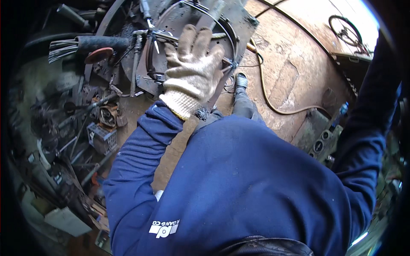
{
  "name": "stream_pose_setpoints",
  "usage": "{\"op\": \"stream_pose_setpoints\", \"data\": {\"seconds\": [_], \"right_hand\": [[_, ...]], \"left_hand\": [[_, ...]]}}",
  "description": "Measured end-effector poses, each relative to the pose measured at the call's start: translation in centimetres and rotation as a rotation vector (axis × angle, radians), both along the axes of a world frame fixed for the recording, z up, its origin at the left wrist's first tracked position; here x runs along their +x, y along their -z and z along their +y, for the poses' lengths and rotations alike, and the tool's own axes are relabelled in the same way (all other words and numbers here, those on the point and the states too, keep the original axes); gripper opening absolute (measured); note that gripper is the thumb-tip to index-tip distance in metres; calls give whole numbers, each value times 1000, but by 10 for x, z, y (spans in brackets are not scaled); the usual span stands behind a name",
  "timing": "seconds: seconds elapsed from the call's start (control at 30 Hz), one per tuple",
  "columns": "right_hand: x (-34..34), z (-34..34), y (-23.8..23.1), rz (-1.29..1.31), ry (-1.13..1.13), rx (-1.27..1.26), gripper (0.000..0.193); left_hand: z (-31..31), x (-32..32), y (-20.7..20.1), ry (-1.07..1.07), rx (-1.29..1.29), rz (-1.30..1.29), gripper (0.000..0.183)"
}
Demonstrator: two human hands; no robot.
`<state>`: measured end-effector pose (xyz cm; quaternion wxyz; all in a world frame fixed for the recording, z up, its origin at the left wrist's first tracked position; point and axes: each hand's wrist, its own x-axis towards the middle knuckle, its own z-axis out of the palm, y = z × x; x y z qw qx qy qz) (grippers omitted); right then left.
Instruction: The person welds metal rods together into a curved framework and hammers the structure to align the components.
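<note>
Head view: the metal ring (pixel 231 34) lies on the cluttered steel table (pixel 244 17), partly hidden beneath my gloved left hand (pixel 194 72). Its curved band shows beyond my fingertips and out to their right, and a pale rod (pixel 219 36) reaches across its inside.

As far as the back of the glove shows, my grip is released: the fingers are spread and fairly straight, curled around nothing I can make out. My palm and thumb are hidden, so I cannot tell how firmly they bear on the metal. My right hand is out of sight, and I cannot tell what that grip is doing.

If I am steadying the ring, as I judge, an even press with a flat palm should serve better than pushing with the fingertips, which could tip a loose rod. I would also mind the narrow pointed tool (pixel 146 9) at the ring's left edge and the crossing rod ends, which could snag the knit.

My left forearm (pixel 143 145) comes up toward the ring from below, elbow bent, back of the hand upward. My right arm (pixel 363 141) extends well out to the right of the ring.

Farther left of the ring is a black tube (pixel 102 42) with a bundle of thin rods; right of it, a tan hose (pixel 265 91) curves over the floor (pixel 277 51).
</note>
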<state>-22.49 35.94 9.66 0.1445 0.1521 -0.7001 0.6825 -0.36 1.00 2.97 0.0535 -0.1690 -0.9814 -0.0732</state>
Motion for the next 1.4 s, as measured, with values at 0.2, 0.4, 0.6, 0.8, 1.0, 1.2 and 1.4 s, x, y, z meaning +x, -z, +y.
{"op": "stream_pose_setpoints", "data": {"seconds": [0.2, 0.4, 0.6, 0.8, 1.0, 1.2, 1.4], "right_hand": [[175, 99, 48, -97, 233, -186, 44], [334, 43, 133, -272, 448, -243, 42], [432, 8, 196, -622, 492, -184, 36], [453, -45, 176, -931, 534, -301, 40], [462, -61, 185, -876, 371, -349, 47], [456, -70, 195, -872, 324, -232, 45], [452, -75, 207, -794, 261, -50, 45]], "left_hand": [[2, 3, 0, 6, -41, 19, 59], [2, 5, 3, 37, -110, 79, 61], [0, 4, 11, 102, -94, 144, 59], [-2, 3, 14, 140, -158, 174, 58], [-2, 0, 15, 180, -180, 195, 57], [-1, 2, 15, 196, -166, 197, 56], [-1, -1, 14, 211, -130, 181, 56]]}}
